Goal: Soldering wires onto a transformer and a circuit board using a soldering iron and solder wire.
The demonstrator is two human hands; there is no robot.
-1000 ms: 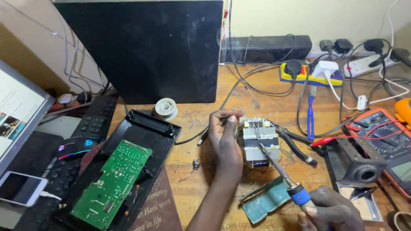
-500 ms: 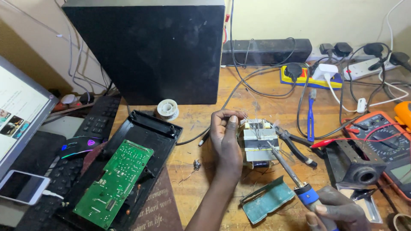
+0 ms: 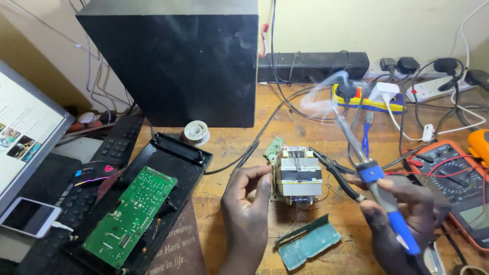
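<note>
The transformer (image 3: 299,173) is sitting near the middle of the wooden bench (image 3: 239,147), mounted on a small green board. The left hand (image 3: 248,196) is steadying it, fingers pressing against its left side. The right hand (image 3: 402,203) is gripping a blue-handled soldering iron (image 3: 374,175), its tip pointing up and away while smoke is curling off it. Black pliers (image 3: 338,173) are lying just right of the transformer, and a teal scrap (image 3: 308,242) is resting in front.
</note>
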